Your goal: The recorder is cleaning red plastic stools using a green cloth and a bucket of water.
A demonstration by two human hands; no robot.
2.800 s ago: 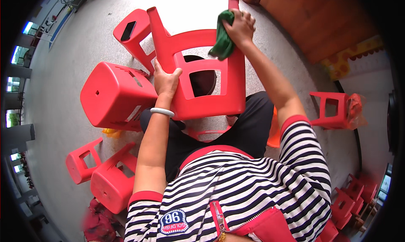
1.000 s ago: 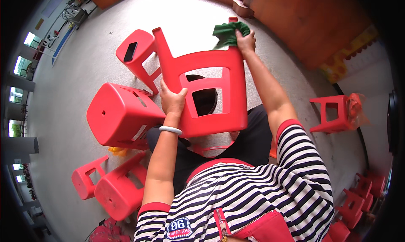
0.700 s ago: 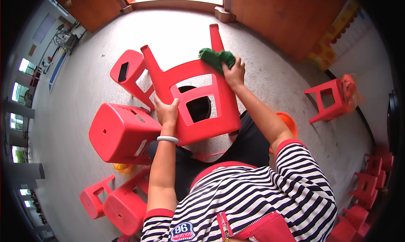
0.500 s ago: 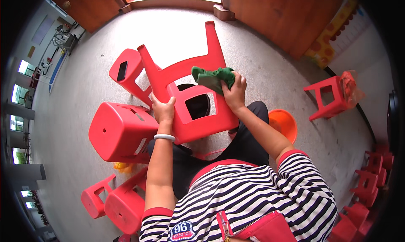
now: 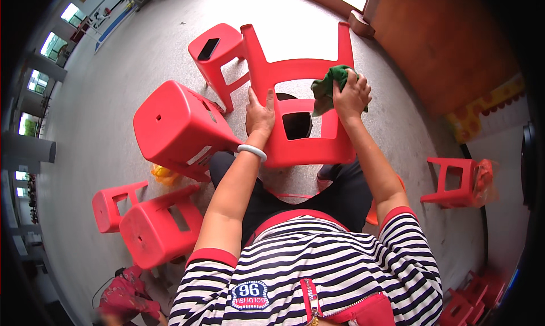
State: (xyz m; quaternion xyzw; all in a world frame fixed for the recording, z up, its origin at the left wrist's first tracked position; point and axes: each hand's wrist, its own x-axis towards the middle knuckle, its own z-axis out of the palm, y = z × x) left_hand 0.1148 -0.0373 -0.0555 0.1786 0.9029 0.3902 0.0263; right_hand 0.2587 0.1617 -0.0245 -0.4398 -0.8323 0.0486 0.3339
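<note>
Since a moment ago my right hand [image 5: 351, 96] has carried the green cloth [image 5: 326, 87] up toward the stool's leg at one o'clock, fingers bunched around it. Left hand [image 5: 259, 113] lies flat, fingers spread, bracing the upturned red stool [image 5: 301, 138] on my lap: light, stiff, slick plastic, best gripped at the rim.

You look steeply down from your own head, close over your striped shirt [image 5: 306, 269] and forearms, onto the grey floor [image 5: 125, 82]; the fisheye bends every edge outward.
</note>
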